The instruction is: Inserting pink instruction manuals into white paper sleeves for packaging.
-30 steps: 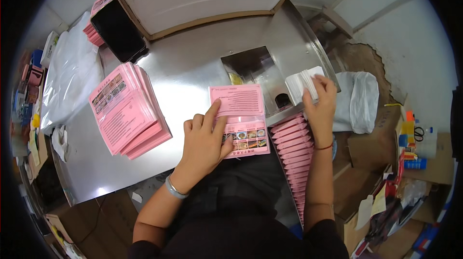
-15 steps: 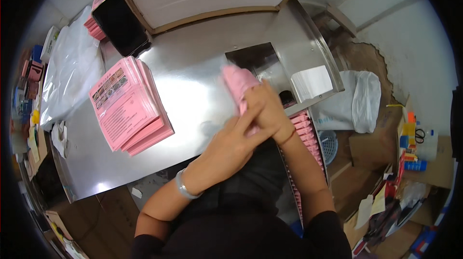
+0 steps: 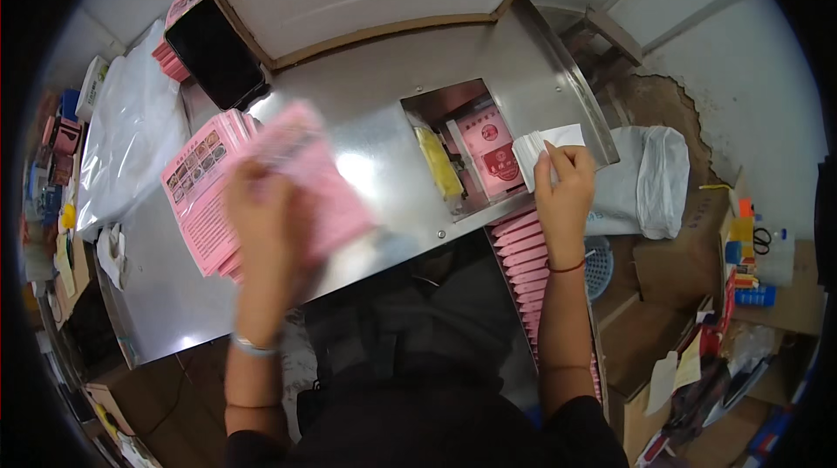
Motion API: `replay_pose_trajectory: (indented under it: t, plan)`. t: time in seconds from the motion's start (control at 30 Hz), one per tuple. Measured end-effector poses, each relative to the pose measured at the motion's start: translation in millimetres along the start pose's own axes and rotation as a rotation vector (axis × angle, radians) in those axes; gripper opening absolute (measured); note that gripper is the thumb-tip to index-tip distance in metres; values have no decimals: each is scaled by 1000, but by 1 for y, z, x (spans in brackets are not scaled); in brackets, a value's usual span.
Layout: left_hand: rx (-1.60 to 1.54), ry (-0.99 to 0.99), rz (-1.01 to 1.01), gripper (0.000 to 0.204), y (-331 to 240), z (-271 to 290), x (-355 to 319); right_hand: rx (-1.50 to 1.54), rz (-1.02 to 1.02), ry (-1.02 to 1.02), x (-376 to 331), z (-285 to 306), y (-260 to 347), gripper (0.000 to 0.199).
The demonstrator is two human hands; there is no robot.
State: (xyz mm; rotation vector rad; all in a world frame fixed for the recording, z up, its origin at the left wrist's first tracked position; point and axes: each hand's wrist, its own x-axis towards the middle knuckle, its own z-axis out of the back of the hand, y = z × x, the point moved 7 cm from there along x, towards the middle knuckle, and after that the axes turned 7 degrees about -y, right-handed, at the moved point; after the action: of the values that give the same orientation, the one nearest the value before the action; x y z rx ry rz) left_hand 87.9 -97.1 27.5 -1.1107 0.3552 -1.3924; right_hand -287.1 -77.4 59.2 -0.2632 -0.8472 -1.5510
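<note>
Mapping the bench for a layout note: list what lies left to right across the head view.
Clear plastic bag → pink leaflet stack → left hand holding a blurred pink leaflet → yellow part in the machine recess → right hand on white slips → white bag.

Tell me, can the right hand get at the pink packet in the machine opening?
Probably yes: the right hand rests on white papers beside the pink packet, with nothing between them.

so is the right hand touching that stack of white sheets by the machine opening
Touching. The head view shows the right hand with its fingers laid over the edge of the stack of white sheets on the steel table, no gap between.
</note>
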Motion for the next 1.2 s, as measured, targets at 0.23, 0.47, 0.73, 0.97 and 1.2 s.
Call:
replay_pose_trajectory:
  t: [0.23, 0.47, 0.73, 0.97, 1.2]
  plan:
    - [101, 403, -463, 38, -91, -93, -78, 12, 125, 78, 16, 11, -18, 35]
    - [255, 468, -351, 47, -68, -54, -56, 341, 595, 394, -65, -27, 133, 32]
    - [467, 448, -394, 41, -82, -69, -59, 429, 71, 1, -13, 4, 54, 29]
    - [540, 471, -576, 59, -95, -110, -33, -97, 91, 16, -13, -8, 13, 25]
    - [417, 631, -455, 57, -84, -87, -69, -37, 189, -13, 4, 18, 2, 34]
